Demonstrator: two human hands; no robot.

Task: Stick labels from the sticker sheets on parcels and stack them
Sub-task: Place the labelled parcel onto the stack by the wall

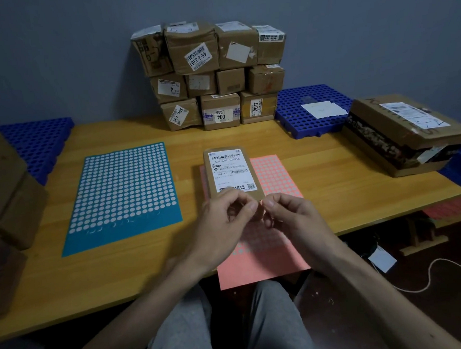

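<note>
A small brown parcel with a white shipping label lies on the pink sticker sheet at the table's front middle. Just in front of its near edge, my left hand and my right hand meet fingertip to fingertip, thumbs and forefingers pinched together. Whatever sits between the fingertips is too small to make out. A blue sticker sheet with rows of white dots lies flat to the left.
A stack of labelled cardboard parcels stands against the back wall. Blue perforated trays sit at the back left and back right. A large flat box rests at the right; more brown boxes crowd the left edge.
</note>
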